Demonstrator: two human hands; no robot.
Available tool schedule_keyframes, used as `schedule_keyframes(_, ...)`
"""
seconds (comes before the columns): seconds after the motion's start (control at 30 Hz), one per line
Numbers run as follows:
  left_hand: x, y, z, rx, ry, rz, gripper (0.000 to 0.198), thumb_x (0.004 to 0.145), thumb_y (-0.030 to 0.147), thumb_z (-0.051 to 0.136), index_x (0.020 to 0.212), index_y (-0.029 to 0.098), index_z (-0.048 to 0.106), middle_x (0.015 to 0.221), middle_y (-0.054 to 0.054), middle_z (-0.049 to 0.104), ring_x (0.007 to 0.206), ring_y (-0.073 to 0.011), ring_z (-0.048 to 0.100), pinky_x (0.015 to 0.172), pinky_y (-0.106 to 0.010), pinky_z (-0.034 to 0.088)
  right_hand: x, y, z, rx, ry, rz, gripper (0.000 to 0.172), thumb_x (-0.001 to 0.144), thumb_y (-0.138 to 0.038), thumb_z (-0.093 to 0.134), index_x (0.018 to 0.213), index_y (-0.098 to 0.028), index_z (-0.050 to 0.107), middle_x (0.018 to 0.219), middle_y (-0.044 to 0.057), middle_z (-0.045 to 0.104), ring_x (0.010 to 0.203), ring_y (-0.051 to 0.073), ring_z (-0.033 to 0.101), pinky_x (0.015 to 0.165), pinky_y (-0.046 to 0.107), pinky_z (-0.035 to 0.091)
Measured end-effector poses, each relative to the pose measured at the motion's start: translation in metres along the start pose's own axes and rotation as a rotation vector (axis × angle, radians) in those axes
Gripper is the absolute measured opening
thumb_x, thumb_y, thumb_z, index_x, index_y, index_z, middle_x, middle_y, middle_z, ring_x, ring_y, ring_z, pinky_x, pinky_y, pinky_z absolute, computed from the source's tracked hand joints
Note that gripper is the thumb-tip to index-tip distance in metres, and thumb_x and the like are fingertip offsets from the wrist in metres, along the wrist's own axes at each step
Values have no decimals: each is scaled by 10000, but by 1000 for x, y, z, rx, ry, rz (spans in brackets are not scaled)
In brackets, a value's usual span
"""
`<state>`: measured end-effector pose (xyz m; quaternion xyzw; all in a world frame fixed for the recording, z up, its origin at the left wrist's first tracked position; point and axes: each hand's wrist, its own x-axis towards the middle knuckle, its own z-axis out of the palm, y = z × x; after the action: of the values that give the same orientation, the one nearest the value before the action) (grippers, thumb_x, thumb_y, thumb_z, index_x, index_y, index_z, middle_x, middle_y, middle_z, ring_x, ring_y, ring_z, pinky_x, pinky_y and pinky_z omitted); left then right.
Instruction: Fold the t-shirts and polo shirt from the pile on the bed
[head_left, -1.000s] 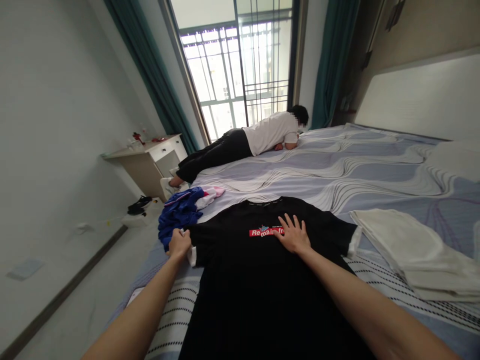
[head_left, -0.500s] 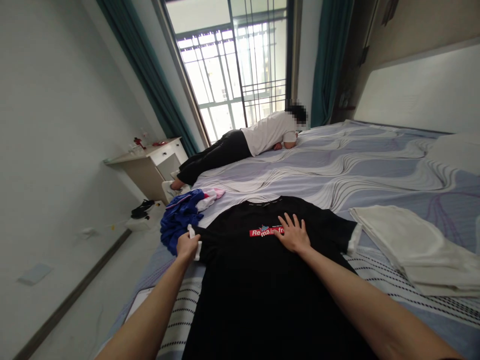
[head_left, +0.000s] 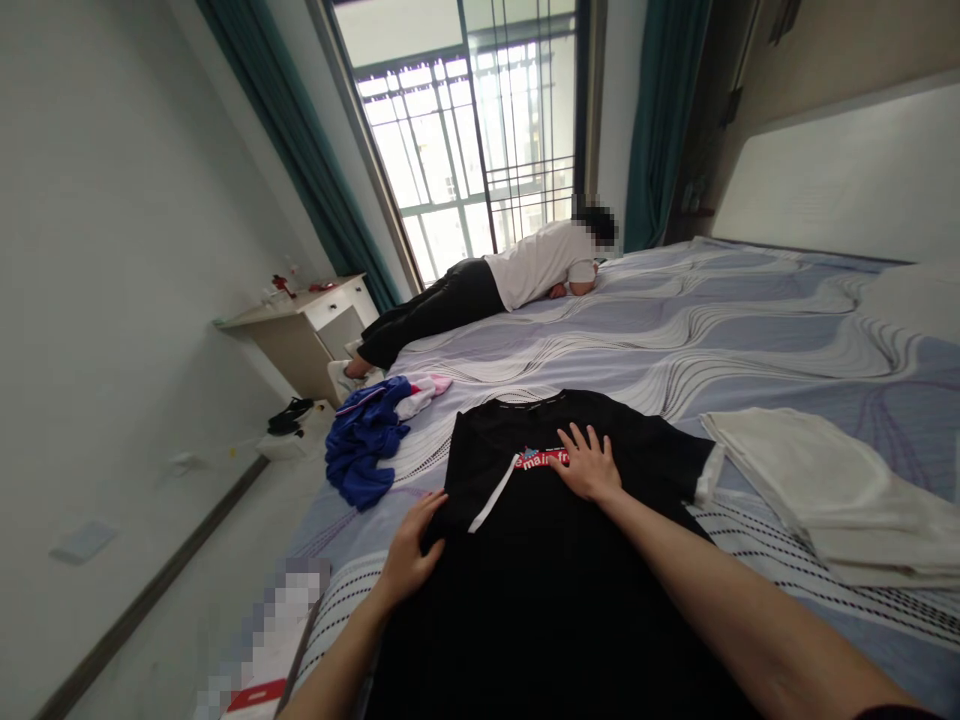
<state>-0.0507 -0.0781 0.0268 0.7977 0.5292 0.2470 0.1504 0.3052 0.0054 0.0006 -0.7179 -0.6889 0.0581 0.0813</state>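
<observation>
A black T-shirt (head_left: 555,600) with a red printed label lies spread on the bed before me. Its left sleeve (head_left: 480,490) is folded inward over the chest, with the white cuff slanting across part of the print. At the fold's outer edge rests my left hand (head_left: 412,548), fingers apart, touching the cloth. My right hand (head_left: 589,465) lies flat with spread fingers on the chest beside the print. The right sleeve (head_left: 679,455) still stretches outward, its white cuff against the sheet.
A folded white cloth (head_left: 817,490) lies to the right. Bunched blue clothing (head_left: 367,440) sits at the bed's left edge. Beyond it, a person (head_left: 525,265) lies across the patterned bed (head_left: 675,340). A partly blurred flat item (head_left: 277,630) is at lower left; a small desk (head_left: 300,330) stands behind.
My left hand has brought the left sleeve inward over the shirt's chest and let go of the cuff. My right hand has stayed in place on the shirt.
</observation>
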Motion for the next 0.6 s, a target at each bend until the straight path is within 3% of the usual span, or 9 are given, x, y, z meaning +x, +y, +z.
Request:
schedule_keyframes(0.1, -3, -10, 5, -48, 136, -91, 470, 830, 257, 443, 1267, 225, 614, 1428, -42, 564, 1363, -211, 467, 1190, -400, 329, -1, 0, -1, 4, 9, 7, 733, 940, -674, 255, 1561, -285, 253, 1650, 34, 142, 1493, 338, 58, 1164, 551, 17)
schedule_keyframes(0.23, 0, -8, 12, -30, 232, -223, 420, 797, 213, 406, 1097, 227, 700, 1279, -27, 676, 1294, -209, 542, 1188, -404, 336, -7, -1, -4, 10, 32, 10, 705, 950, -634, 283, 1553, -269, 285, 1642, 48, 181, 1487, 329, 108, 1168, 529, 57)
schedule_keyframes(0.37, 12, -12, 1, -119, 129, -227, 519, 681, 145, 442, 1124, 223, 700, 1355, -1, 629, 1344, -211, 487, 1177, -381, 345, -15, -1, -5, 19, 53, 6, 646, 973, -553, 272, 1544, -254, 313, 1634, 58, 208, 1486, 300, 142, 1176, 494, 68)
schedule_keyframes(0.47, 50, -12, -12, -85, 111, -351, 554, 743, 139, 428, 1258, 181, 629, 1354, -56, 627, 1228, -202, 588, 1050, -333, 464, -16, -2, -4, 24, 58, 15, 641, 969, -539, 287, 1543, -254, 316, 1634, 54, 209, 1486, 298, 145, 1176, 497, 70)
schedule_keyframes(0.6, 133, -6, -13, 49, 142, -460, 510, 909, 318, 453, 1385, 144, 509, 1229, -130, 682, 1091, -212, 660, 944, -319, 488, -13, -3, -2, 14, 64, 24, 643, 960, -534, 310, 1545, -266, 311, 1636, 42, 204, 1489, 299, 136, 1175, 505, 73)
